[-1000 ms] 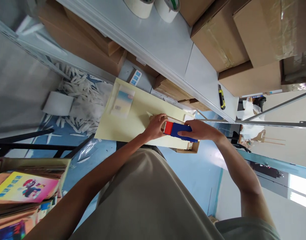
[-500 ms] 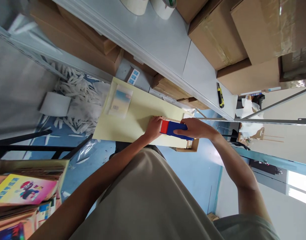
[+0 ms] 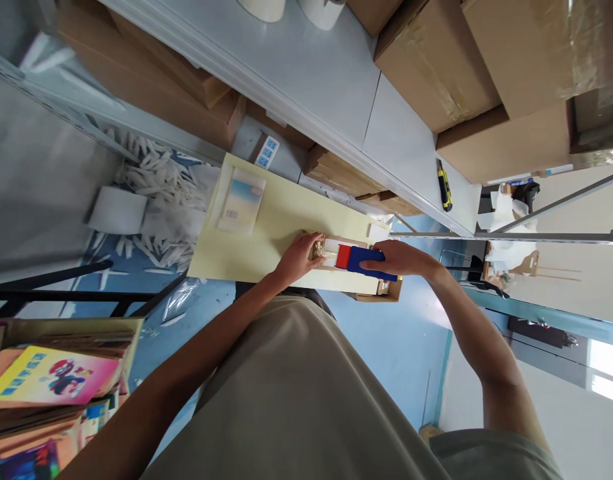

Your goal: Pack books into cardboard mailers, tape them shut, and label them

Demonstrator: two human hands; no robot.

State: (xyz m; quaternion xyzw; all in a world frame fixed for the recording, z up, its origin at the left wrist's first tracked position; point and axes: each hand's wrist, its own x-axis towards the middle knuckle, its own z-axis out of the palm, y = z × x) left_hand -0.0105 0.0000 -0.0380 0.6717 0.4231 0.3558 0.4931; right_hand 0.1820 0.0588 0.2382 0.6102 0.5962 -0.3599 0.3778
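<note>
My right hand [image 3: 396, 259] is closed around a blue tape dispenser [image 3: 369, 261] with a red end, which lies over a small narrow cardboard box [image 3: 330, 244]. At the box's left end, my left hand [image 3: 300, 259] grips it, fingers bent over the edge. Shiny clear tape [image 3: 317, 249] shows beside those fingertips. Much of the box is covered by the dispenser and my hands. Beneath it is a pale yellow board [image 3: 281, 203], on which a flat clear-wrapped packet [image 3: 243, 200] lies to the left.
A grey shelf [image 3: 331, 87] runs above, bearing large cartons [image 3: 436, 67], tape rolls [image 3: 322, 12] and a yellow-black utility knife [image 3: 443, 187]. A power strip [image 3: 267, 152] sits behind the board. At lower left stands a carton of books [image 3: 56, 377]; white scraps [image 3: 161, 180] cover the floor.
My right hand has moved the tape dispenser slightly right, away from my left hand. My left hand has shifted a little left, and more of the box shows between them.
</note>
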